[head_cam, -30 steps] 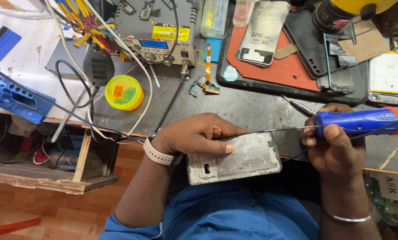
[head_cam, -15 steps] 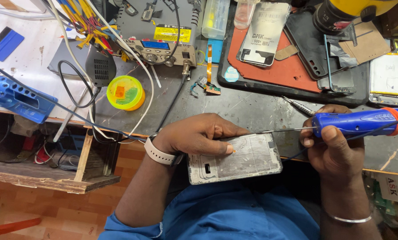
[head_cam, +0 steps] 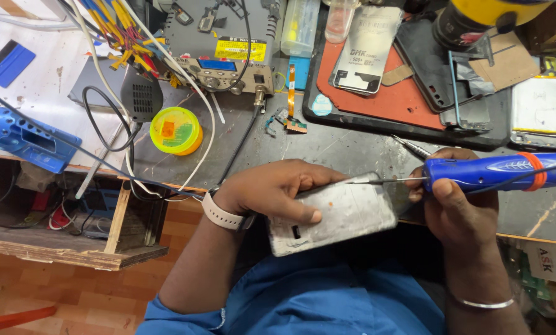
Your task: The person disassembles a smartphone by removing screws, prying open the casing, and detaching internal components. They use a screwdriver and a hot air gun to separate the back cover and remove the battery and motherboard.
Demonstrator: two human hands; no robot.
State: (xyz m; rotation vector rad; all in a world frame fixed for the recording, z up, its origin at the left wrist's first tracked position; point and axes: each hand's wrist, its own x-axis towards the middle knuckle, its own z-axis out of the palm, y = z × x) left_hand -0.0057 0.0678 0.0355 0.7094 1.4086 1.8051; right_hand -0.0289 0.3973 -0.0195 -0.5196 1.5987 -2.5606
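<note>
We've got the left hand [head_cam: 272,189] pressed flat on the silver phone frame [head_cam: 334,214], fingers spread across its top, thumb along its near side. The frame sits at the bench's [head_cam: 327,146] front edge, partly overhanging our lap. The right hand [head_cam: 458,205] is closed round the blue soldering iron [head_cam: 495,172], thumb & fingers wrapped on the grip, tip [head_cam: 355,182] at the frame's upper right edge, close to the left fingertips [head_cam: 346,177].

Risks, as we judge them: the tip could slip & burn those fingertips, since they're just beside it; the frame could tip off the front edge if the left hand eases, w/ half of it unsupported; the iron's cord might snag on bench clutter & jerk the tip.

Count: 1 frame in hand, 1 iron, 1 tweezers [head_cam: 413,147] just behind the right hand, 1 yellow-green round tin [head_cam: 175,129] toward the left, 1 grey power unit [head_cam: 219,46] at the back edge, 1 red mat [head_cam: 383,99] at back right w/ approx 3 phone backs/parts on it, 1 battery [head_cam: 538,111] at far right.
</note>
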